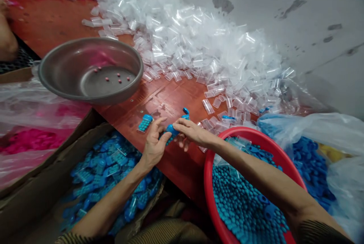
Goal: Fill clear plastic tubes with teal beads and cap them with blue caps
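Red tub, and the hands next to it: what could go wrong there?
The right forearm crosses above the red tub, so a bump might spill the little blue balls. The left hand could let the small blue piece slip, or knock the filled container lying close by.

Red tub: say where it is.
In the head view, the red tub is at lower right, beneath the right forearm, beside the bag of blue pieces.
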Motion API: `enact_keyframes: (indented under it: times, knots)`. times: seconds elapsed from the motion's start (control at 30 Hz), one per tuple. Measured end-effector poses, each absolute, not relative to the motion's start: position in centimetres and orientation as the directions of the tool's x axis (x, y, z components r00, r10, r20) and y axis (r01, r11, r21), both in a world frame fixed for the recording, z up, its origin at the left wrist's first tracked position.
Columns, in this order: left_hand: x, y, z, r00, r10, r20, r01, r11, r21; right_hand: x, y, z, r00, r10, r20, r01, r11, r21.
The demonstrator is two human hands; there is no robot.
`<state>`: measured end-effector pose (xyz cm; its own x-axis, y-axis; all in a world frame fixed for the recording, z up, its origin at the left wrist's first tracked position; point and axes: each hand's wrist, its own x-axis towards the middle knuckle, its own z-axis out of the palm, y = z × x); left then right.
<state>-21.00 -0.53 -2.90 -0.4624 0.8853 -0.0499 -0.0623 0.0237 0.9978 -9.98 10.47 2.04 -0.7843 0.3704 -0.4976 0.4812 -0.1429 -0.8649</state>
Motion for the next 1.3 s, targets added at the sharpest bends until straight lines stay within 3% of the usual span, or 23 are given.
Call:
enact_keyframes:
  times: [0.07, 0.13, 0.23, 0.37, 0.47, 0.57, 0.73, 1.03, 1.17, 1.3]
  knots:
    - [-20.5, -0.7, -2.5, -0.382, 0.919, -0.097, -0.103, 0.062, 0.993, -9.7, 9.9, 2.2, -0.764, 0.543, -0.349, 0.468, 0.094, -0.878]
    - [-20.1, -0.8, -2.2, -0.335, 0.931, -0.147, -0.17, 0.094, 0.981, -9.3, 9.4, 2.3, -0.767, 0.614, -0.186, 0.463, 0.329, -0.823]
    - [-19.5, -0.6, -2.0, -0.429, 0.889, -0.157, -0.205, 0.073, 0.976, -8.6, 8.6, 2.4, -0.848, 0.522, -0.095, 0.435, 0.582, -0.687]
    - [-18.7, -0.1, -1.7, -0.531, 0.833, -0.155, -0.244, 0.024, 0.969, -8.2, 7.7, 2.4, -0.892, 0.444, -0.082, 0.439, 0.809, -0.391]
    - [-18.4, 0.1, -1.6, -0.496, 0.849, -0.182, -0.3, 0.029, 0.954, -7.9, 7.3, 2.2, -0.882, 0.469, -0.05, 0.463, 0.842, -0.276]
    - [-18.6, 0.0, -1.7, -0.388, 0.9, -0.2, -0.343, 0.061, 0.938, -7.5, 7.4, 1.6, -0.897, 0.443, 0.007, 0.429, 0.872, -0.237]
    - [-18.8, -0.7, -1.8, -0.313, 0.93, -0.191, -0.397, 0.054, 0.916, -7.0, 7.9, 0.8, -0.937, 0.343, 0.065, 0.316, 0.912, -0.26]
    - [-17.4, -1.4, -1.6, -0.37, 0.904, -0.214, -0.517, -0.009, 0.856, -7.1, 8.2, 1.2, -0.977, 0.174, 0.124, 0.133, 0.949, -0.285]
    - [-17.2, -1.7, -0.8, -0.437, 0.875, -0.209, -0.484, -0.033, 0.875, -7.2, 8.1, 1.1, -0.981, 0.137, 0.136, 0.094, 0.955, -0.282]
    - [-17.0, -2.2, -1.1, -0.516, 0.843, -0.154, -0.299, -0.008, 0.954, -7.4, 7.6, 0.6, -0.977, 0.146, 0.156, 0.099, 0.956, -0.276]
